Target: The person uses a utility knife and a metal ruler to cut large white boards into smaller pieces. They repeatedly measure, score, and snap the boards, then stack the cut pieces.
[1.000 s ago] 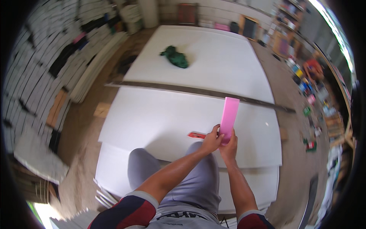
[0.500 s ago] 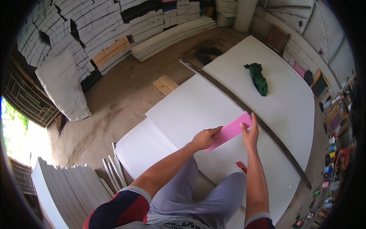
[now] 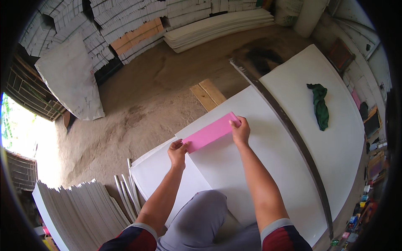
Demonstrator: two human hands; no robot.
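A flat pink rectangular strip (image 3: 210,133) is stretched between my two hands, over the far-left edge of the white sheets (image 3: 268,167). Its left end is pinched by my left hand (image 3: 177,153), near the step where one sheet overlaps another. At the right end, my right hand (image 3: 240,130) grips it with the thumb on top. A long dark straight bar (image 3: 289,125) lies across the sheets to the right of my hands. Beyond the bar rests a crumpled dark green cloth (image 3: 320,106).
Wooden planks (image 3: 208,94) lie on the dirt floor past the sheets' edge. Upright grey boards (image 3: 79,205) and pale rods (image 3: 127,192) stand at the lower left. Stacked white sheets (image 3: 217,29) line the back. Assorted small items (image 3: 356,217) crowd the right side.
Both hands have carried the pink strip left and away from me. My left hand has shifted out to its far left end. The view has turned left; the red object by my knee is out of sight.
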